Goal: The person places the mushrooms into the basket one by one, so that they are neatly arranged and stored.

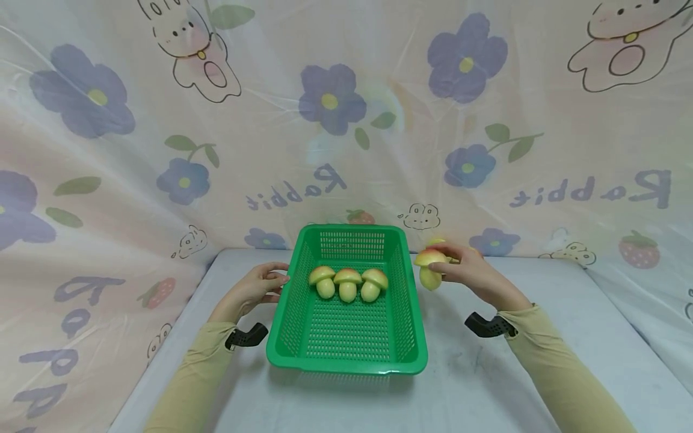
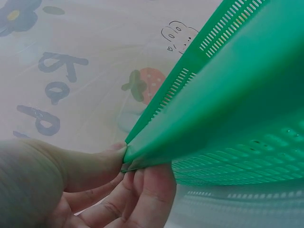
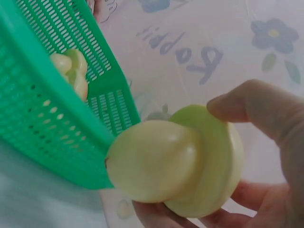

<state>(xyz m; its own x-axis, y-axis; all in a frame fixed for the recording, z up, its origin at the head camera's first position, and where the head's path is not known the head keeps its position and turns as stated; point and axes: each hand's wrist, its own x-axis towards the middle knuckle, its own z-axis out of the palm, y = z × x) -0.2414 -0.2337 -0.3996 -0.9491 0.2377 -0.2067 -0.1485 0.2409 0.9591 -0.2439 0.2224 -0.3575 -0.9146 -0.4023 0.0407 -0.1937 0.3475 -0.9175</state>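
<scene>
Three mushrooms [image 1: 348, 291] sitting in basket [image 1: 346, 365]; left hand [image 1: 257, 287] pinching left rim, right hand [image 1: 476, 273] gripping another mushroom [image 3: 152, 161] outside, probably loading; next likely needing lift over right rim.

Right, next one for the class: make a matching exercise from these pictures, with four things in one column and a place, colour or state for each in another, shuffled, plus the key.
Things:
1. Left hand
2. Right hand
3. Basket
4. Three mushrooms

Descriptions:
A. side by side inside the basket
B. holding a single mushroom
C. green, with slotted sides
D. pinching the basket's edge

Right pairs: 1-D, 2-B, 3-C, 4-A
</scene>
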